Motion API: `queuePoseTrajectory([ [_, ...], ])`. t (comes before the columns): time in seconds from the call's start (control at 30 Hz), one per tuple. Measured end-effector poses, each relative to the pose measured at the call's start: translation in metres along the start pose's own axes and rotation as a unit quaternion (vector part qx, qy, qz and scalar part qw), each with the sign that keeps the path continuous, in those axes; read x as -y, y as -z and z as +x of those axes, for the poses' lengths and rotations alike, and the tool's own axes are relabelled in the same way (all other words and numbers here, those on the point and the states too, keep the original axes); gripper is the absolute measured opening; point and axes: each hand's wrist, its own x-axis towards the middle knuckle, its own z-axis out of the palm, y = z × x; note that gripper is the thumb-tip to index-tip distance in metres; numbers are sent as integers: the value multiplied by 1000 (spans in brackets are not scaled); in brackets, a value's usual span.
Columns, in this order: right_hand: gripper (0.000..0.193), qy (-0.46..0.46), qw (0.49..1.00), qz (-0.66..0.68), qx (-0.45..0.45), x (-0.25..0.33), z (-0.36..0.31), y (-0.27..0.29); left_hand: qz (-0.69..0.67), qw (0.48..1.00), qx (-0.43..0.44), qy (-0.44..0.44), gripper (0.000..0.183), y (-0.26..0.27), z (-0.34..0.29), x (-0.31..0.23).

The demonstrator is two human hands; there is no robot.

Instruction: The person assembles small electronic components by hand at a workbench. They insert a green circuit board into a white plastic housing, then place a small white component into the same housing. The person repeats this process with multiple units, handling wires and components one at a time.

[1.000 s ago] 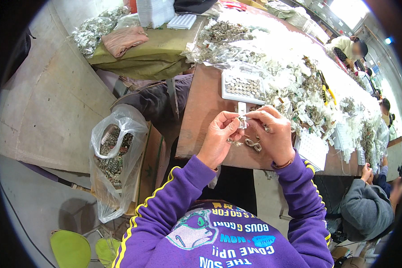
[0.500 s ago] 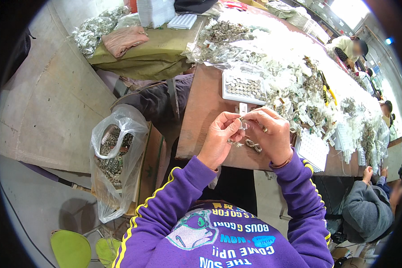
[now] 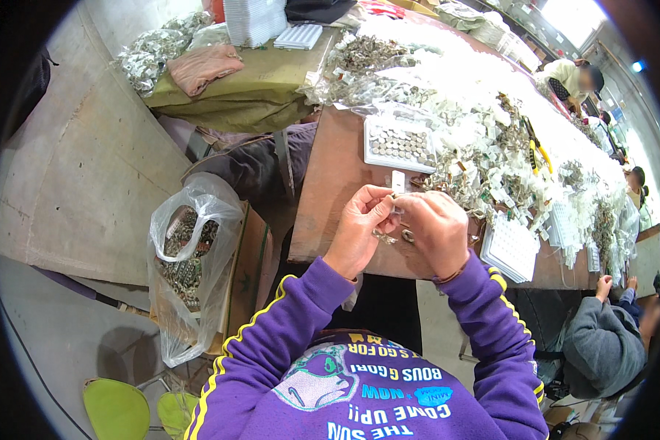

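My left hand (image 3: 361, 229) is closed in a pinch at the table's near edge. Its thumb and forefinger grip a small white tag-like piece (image 3: 398, 181), which sticks up between the hands. The fingers of my right hand (image 3: 438, 226) are closed against the same piece from the other side; their tips are partly hidden. Small silvery scraps (image 3: 386, 237) show just under the left fingertips. A loose metal bit (image 3: 408, 235) lies on the table, partly covered by the right hand. Beyond the hands stands a white tray (image 3: 378, 158) with many round silver discs in it.
A big heap of tagged metal parts (image 3: 484, 161) spreads across the table (image 3: 323, 198). Yellow-handled pliers (image 3: 539, 147) rest on it. White trays (image 3: 510, 248) are stacked right of my hands. A clear bag of small parts (image 3: 191, 249) sits at left. Co-workers (image 3: 605, 337) are at right.
My right hand has rolled over, its back now more toward me, and dipped slightly, covering part of the loose bits. My left hand keeps its place.
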Motion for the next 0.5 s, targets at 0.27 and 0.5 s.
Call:
queuePoseTrajectory([
  [0.27,42,21,999,-22,-36,-4,-8,-6,-58,998,0,-17,13,5,2,3],
  [0.5,22,-149,978,-148,-12,-92,40,25,-41,999,3,6,14,9,3,3],
])
